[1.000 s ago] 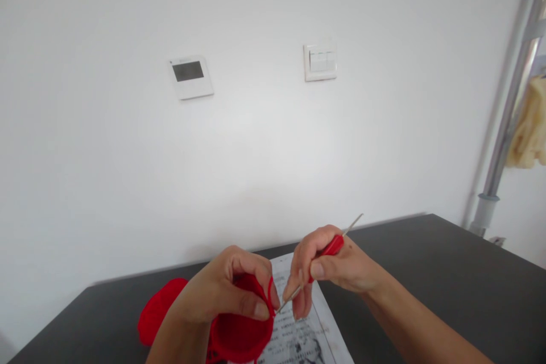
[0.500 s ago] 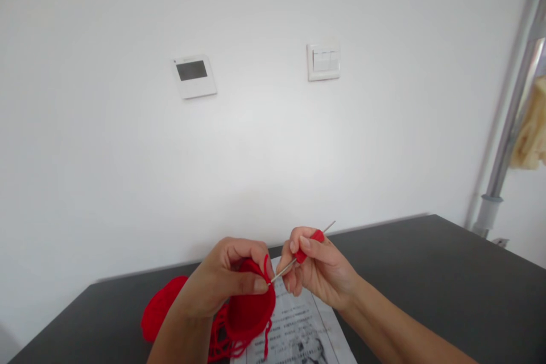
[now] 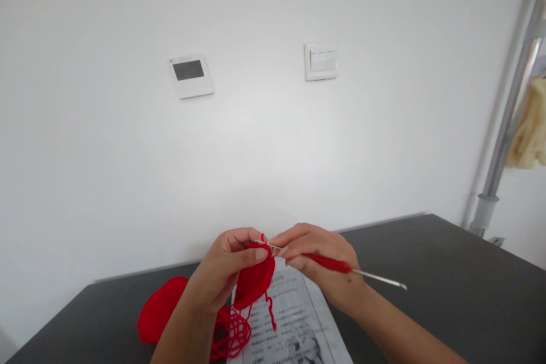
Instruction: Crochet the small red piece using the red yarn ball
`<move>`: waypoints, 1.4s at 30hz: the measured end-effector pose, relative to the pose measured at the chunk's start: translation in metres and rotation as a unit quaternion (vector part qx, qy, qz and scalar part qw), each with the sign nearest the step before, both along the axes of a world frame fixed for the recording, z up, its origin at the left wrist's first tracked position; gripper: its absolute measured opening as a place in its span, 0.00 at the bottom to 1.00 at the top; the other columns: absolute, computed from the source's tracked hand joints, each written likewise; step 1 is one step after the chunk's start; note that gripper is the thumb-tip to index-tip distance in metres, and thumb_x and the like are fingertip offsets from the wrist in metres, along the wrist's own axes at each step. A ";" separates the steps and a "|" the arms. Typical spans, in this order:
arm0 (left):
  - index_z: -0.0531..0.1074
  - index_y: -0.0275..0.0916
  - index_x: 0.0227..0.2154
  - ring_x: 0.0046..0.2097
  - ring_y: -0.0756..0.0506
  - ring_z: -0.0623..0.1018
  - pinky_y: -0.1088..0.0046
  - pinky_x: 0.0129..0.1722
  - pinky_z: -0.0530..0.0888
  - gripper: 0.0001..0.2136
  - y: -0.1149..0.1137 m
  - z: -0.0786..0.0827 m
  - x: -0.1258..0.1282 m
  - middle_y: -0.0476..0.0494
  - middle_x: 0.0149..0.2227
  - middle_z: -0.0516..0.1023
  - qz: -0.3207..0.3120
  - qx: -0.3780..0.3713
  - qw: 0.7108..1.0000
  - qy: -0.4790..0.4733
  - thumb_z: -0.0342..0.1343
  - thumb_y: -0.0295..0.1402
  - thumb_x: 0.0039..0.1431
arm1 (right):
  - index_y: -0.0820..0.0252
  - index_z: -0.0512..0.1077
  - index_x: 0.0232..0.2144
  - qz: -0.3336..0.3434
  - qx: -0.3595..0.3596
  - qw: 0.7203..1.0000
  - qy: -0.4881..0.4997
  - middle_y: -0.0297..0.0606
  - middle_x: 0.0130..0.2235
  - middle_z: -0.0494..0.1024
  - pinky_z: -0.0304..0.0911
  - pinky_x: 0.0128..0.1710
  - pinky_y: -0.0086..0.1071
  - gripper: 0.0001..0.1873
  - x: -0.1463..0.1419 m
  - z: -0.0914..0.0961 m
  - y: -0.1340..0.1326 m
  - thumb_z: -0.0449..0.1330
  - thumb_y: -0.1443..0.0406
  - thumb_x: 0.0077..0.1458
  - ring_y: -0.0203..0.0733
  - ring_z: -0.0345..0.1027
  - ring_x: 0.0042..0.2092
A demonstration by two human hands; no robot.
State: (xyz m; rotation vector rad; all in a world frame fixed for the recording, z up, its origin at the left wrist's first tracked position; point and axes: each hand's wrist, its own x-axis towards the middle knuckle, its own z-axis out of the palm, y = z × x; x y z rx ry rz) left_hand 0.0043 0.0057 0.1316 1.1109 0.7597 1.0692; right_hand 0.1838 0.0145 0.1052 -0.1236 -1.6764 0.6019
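Observation:
My left hand [image 3: 224, 270] is closed in a pinch on the upper edge of a small round red crocheted piece [image 3: 255, 280], held up above the table. My right hand [image 3: 318, 259] is closed on a crochet hook [image 3: 336, 266] with a red grip and a metal shaft. The hook lies almost level, its tip in the top edge of the piece beside my left thumb, its bare end pointing right. A loose red yarn tail hangs below the piece. A tangle of red yarn [image 3: 230, 333] lies under my left wrist.
A printed paper sheet [image 3: 294, 324] lies on the dark table [image 3: 447, 273] under my hands. A red yarn ball [image 3: 157, 310] sits left of my forearm. On the white wall are a control panel [image 3: 190, 75] and a light switch [image 3: 321, 61]. A metal pole [image 3: 507, 119] stands at right.
My right hand has turned the hook from pointing up-right to lying nearly level, end pointing right. The tip now enters the piece's top edge. The piece has swung more upright.

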 end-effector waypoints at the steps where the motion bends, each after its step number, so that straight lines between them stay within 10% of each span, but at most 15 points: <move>1: 0.77 0.36 0.23 0.22 0.53 0.73 0.80 0.24 0.67 0.08 0.000 0.000 0.001 0.49 0.21 0.79 -0.003 -0.004 1.000 -0.003 0.70 0.29 0.38 | 0.63 0.76 0.37 -0.052 0.084 0.995 -0.033 0.46 0.41 0.79 0.71 0.41 0.32 0.06 0.004 0.002 0.001 0.60 0.72 0.56 0.39 0.74 0.41; 4: 0.77 0.35 0.24 0.25 0.52 0.76 0.79 0.29 0.70 0.07 -0.002 0.001 0.006 0.47 0.23 0.79 -0.009 -0.003 1.000 -0.005 0.69 0.28 0.39 | 0.67 0.75 0.38 -0.147 0.266 0.948 -0.098 0.50 0.43 0.79 0.71 0.42 0.34 0.07 0.012 0.007 0.006 0.60 0.73 0.55 0.42 0.72 0.44; 11: 0.78 0.34 0.26 0.25 0.52 0.76 0.81 0.27 0.70 0.09 0.000 -0.001 0.012 0.46 0.23 0.80 0.021 -0.004 1.000 0.004 0.70 0.28 0.39 | 0.68 0.71 0.42 -0.220 0.330 0.905 -0.154 0.49 0.45 0.78 0.71 0.46 0.38 0.09 0.020 0.004 0.015 0.57 0.73 0.58 0.44 0.71 0.48; 42: 0.80 0.37 0.30 0.30 0.47 0.79 0.74 0.34 0.73 0.11 -0.003 0.000 0.019 0.44 0.28 0.83 0.085 0.027 0.996 0.030 0.69 0.29 0.39 | 0.59 0.75 0.38 -0.088 0.104 0.982 -0.131 0.40 0.34 0.80 0.70 0.38 0.30 0.08 0.018 0.009 0.009 0.55 0.70 0.59 0.37 0.73 0.38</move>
